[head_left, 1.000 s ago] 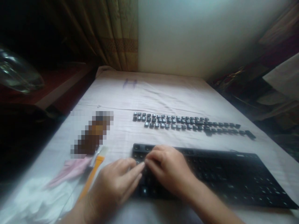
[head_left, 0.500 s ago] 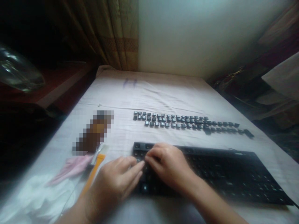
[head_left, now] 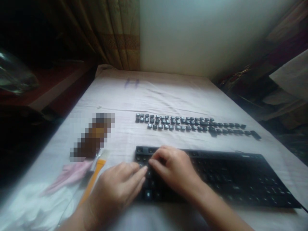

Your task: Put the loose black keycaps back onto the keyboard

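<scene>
A black keyboard (head_left: 231, 179) lies across the front of the cloth-covered surface, and many of its key positions show without caps. Over its left end, my left hand (head_left: 117, 184) is closed, with thumb and fingers drawn together at the keys. Facing it, my right hand (head_left: 174, 166) is bent in a pinch, its fingertips almost meeting the left ones. Whatever sits between the fingertips is too small and hidden to make out. One keycap (head_left: 148, 194) shows near the keyboard's lower left corner. Beyond the keyboard, loose black keycaps (head_left: 176, 121) lie in several rows.
On the left lie a brush with an orange handle (head_left: 92, 181), a pink cloth (head_left: 68, 176), white crumpled material (head_left: 31, 205) and a blurred-out brown object (head_left: 92, 138). A cable (head_left: 304, 210) leaves the keyboard at right. A clear rounded object (head_left: 15, 73) stands at far left.
The view has shifted slightly, so most things appear a little farther left. Both hands stay at the same spot on the keyboard, with hardly any finger movement.
</scene>
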Action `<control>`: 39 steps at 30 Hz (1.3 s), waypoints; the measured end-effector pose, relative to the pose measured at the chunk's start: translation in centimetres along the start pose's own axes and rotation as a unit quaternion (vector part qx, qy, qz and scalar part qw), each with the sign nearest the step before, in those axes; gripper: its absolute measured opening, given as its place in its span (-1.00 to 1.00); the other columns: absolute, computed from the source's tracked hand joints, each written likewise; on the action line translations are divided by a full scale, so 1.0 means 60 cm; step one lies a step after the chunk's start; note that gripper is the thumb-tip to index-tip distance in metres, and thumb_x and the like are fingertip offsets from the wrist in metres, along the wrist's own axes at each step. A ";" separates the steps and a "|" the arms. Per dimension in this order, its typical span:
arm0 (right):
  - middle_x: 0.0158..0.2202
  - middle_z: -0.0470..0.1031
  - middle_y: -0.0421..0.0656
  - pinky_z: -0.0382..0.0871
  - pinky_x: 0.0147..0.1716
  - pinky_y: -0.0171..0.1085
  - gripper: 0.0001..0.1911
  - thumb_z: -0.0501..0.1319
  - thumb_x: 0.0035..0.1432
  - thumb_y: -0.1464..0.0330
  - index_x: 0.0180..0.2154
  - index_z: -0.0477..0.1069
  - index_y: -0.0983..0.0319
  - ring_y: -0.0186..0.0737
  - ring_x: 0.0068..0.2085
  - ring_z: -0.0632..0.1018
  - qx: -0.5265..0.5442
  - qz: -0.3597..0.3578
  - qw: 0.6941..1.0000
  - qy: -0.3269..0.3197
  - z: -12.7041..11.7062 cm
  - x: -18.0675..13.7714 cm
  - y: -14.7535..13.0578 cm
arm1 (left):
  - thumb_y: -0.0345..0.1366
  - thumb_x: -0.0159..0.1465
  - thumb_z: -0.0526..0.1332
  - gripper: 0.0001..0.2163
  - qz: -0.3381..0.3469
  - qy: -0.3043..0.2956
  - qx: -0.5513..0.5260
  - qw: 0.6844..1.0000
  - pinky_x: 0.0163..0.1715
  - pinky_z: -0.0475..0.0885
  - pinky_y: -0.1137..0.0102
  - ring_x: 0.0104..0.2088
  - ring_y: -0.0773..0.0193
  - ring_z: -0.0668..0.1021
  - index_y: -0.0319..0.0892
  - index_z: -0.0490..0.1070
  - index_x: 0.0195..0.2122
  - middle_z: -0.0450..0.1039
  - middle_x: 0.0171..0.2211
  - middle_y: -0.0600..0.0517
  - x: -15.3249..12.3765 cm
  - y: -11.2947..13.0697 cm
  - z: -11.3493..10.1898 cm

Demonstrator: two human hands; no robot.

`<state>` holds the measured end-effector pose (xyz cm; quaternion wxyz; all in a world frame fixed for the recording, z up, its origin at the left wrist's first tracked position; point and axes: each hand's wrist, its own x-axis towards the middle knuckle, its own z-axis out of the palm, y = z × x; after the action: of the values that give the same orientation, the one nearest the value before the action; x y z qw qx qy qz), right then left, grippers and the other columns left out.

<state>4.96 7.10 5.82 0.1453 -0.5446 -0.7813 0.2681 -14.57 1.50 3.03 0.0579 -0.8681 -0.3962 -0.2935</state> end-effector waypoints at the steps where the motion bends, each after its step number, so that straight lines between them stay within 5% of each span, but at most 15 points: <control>1: -0.40 0.59 -0.19 0.32 -0.31 -0.29 -0.89 0.31 0.12 0.40 -0.46 0.55 0.17 -0.22 -0.34 0.56 -0.001 0.002 1.000 -0.001 0.000 0.000 0.000 | -0.39 0.41 0.09 -0.79 -0.001 -0.001 -0.001 1.000 -0.39 0.47 0.41 -0.36 0.27 0.56 -0.25 0.50 -0.07 0.55 -0.28 -0.03 -0.001 0.000 0.001; 12: -0.39 0.58 -0.18 0.28 -0.31 -0.27 -0.88 0.31 0.10 0.42 -0.47 0.55 0.18 -0.21 -0.33 0.54 -0.014 -0.018 1.000 -0.003 0.006 -0.004 -0.001 | -0.37 0.43 0.05 -0.78 0.004 -0.004 0.002 1.000 -0.39 0.47 0.40 -0.38 0.27 0.56 -0.23 0.50 -0.10 0.55 -0.29 -0.02 0.000 -0.001 0.005; 18: -0.39 0.59 -0.18 0.33 -0.27 -0.29 -0.88 0.27 0.12 0.42 -0.46 0.53 0.21 -0.23 -0.31 0.56 0.104 0.009 0.994 -0.016 -0.010 -0.001 0.010 | -0.37 0.42 0.06 -0.77 -0.011 -0.011 -0.005 1.000 -0.36 0.48 0.42 -0.35 0.27 0.57 -0.22 0.51 -0.08 0.54 -0.28 -0.03 -0.003 -0.001 0.004; 25: -0.46 0.57 -0.19 0.37 -0.30 -0.30 -0.81 0.22 0.08 0.27 -0.46 0.52 0.23 -0.23 -0.37 0.54 0.242 0.043 0.968 -0.047 -0.046 -0.001 0.034 | -0.38 0.40 0.09 -0.80 -0.018 -0.009 -0.023 1.000 -0.35 0.50 0.42 -0.35 0.28 0.57 -0.22 0.49 -0.07 0.53 -0.28 -0.03 -0.003 -0.005 0.006; 31: -0.44 0.56 -0.15 0.37 -0.31 -0.26 -0.69 0.20 0.08 0.13 -0.45 0.51 0.24 -0.18 -0.37 0.53 0.222 0.045 0.974 -0.033 -0.085 -0.025 0.068 | -0.41 0.38 0.07 -0.78 -0.029 0.002 -0.049 0.998 -0.38 0.50 0.45 -0.38 0.32 0.57 -0.16 0.50 -0.09 0.51 -0.32 0.00 -0.001 -0.006 0.007; 39: -0.39 0.56 -0.14 0.39 -0.25 -0.23 -0.65 0.17 0.16 0.09 -0.42 0.52 0.21 -0.16 -0.31 0.55 0.184 -0.019 0.982 -0.031 -0.161 -0.034 0.084 | -0.31 0.40 0.07 -0.79 -0.107 -0.061 -0.100 0.987 -0.38 0.44 0.48 -0.39 0.36 0.55 -0.06 0.53 -0.19 0.49 -0.34 0.06 0.031 -0.042 0.003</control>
<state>14.61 9.07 10.93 0.2238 -0.4854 -0.7330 0.4209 -15.36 4.47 3.55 -0.0852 -0.8387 -0.4580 -0.2821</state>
